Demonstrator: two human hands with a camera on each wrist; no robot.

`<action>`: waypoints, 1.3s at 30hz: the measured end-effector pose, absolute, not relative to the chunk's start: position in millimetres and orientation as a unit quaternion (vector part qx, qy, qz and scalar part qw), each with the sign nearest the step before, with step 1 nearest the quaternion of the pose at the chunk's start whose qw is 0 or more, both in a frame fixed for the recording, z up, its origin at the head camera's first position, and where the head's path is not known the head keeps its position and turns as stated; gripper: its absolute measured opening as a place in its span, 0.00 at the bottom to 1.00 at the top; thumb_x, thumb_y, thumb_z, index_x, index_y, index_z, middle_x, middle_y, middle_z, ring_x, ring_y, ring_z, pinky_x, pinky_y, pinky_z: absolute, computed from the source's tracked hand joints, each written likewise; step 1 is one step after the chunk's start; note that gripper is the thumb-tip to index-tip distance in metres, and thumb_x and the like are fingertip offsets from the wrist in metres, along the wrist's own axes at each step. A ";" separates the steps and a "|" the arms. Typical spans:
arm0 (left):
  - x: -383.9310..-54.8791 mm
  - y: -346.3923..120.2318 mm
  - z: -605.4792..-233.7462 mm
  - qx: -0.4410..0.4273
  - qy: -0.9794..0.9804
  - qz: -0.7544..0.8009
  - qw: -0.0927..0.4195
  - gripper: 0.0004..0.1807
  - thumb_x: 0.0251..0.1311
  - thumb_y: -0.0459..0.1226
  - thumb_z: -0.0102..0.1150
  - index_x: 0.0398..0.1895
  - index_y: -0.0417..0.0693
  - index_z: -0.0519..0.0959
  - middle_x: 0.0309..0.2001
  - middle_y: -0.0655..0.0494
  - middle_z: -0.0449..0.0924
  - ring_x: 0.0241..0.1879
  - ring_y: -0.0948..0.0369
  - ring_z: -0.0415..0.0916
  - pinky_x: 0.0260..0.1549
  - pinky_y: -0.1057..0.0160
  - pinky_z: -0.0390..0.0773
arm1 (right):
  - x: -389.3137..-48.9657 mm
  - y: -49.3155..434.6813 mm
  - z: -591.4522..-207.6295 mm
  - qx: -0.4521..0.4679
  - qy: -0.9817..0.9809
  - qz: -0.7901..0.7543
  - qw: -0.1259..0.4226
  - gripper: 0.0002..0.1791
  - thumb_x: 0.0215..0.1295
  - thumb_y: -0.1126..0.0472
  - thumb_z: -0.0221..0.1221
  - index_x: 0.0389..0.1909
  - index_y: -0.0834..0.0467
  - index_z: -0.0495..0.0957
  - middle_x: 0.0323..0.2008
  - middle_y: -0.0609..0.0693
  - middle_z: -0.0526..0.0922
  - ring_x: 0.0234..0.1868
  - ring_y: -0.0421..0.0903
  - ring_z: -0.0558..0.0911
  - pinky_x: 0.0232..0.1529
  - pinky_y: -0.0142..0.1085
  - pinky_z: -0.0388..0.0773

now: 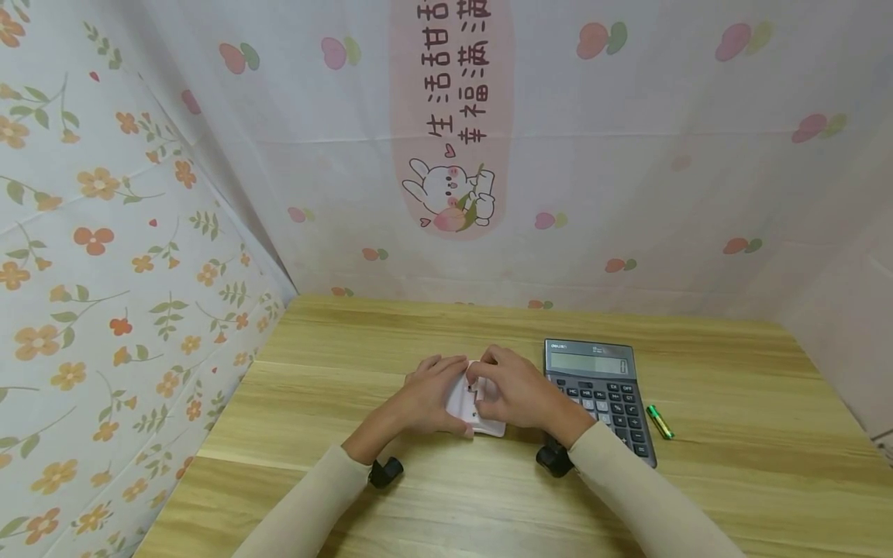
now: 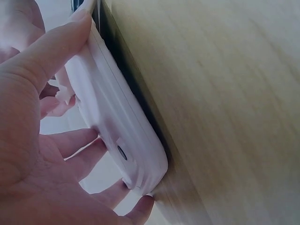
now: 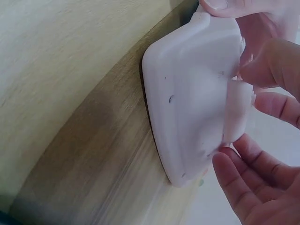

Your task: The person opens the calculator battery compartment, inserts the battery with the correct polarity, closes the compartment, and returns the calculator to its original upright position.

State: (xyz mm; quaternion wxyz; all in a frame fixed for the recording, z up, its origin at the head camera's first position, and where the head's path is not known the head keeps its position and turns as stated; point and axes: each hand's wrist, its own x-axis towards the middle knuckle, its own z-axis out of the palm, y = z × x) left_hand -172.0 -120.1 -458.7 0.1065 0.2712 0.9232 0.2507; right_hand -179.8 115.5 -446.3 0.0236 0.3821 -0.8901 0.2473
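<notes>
left hand (image 1: pixel 434 394) spread wide, gripping the pale case (image 1: pixel 460 404) from nine o'clock, long axis roughly twelve-to-six, right hand (image 1: pixel 515 389) nearly closed, pinching its small cover (image 3: pixel 239 111) from three!

A wood-grained table (image 1: pixel 446 504) spreads beneath the grip and out to both sides of it; between the left hand (image 1: pixel 431 397) and the right hand (image 1: pixel 519 390), right at the grip, a white device (image 1: pixel 458 404) rests on the wood; to the grip's right lies a dark grey calculator (image 1: pixel 589 363), partly covered by the right wrist; farther right, just beside the calculator, lies a green battery (image 1: pixel 660 422).
</notes>
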 end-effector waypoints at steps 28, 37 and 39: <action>-172.1 -119.6 -461.0 0.270 0.925 0.247 0.106 0.62 0.52 0.56 0.86 0.85 0.41 0.64 0.85 0.47 0.61 0.82 0.32 0.53 0.71 0.24 0.62 | -172.5 144.9 -449.4 0.303 -0.879 0.366 0.043 0.30 0.59 0.63 0.81 0.62 0.60 0.82 0.57 0.50 0.86 0.53 0.50 0.89 0.55 0.48 0.87; -171.2 -119.6 -459.7 0.265 0.924 0.253 0.110 0.62 0.51 0.55 0.86 0.85 0.42 0.64 0.85 0.48 0.61 0.82 0.33 0.53 0.71 0.26 0.62 | -167.1 165.4 -446.0 0.305 -0.869 0.386 0.054 0.32 0.60 0.65 0.81 0.64 0.60 0.80 0.57 0.55 0.87 0.53 0.49 0.89 0.54 0.49 0.88; -171.2 -119.7 -459.5 0.264 0.925 0.252 0.111 0.62 0.51 0.55 0.86 0.86 0.43 0.64 0.85 0.48 0.61 0.82 0.33 0.52 0.71 0.26 0.62 | -166.3 170.9 -445.2 0.308 -0.867 0.387 0.061 0.32 0.59 0.66 0.81 0.63 0.59 0.80 0.56 0.55 0.87 0.52 0.49 0.88 0.53 0.50 0.88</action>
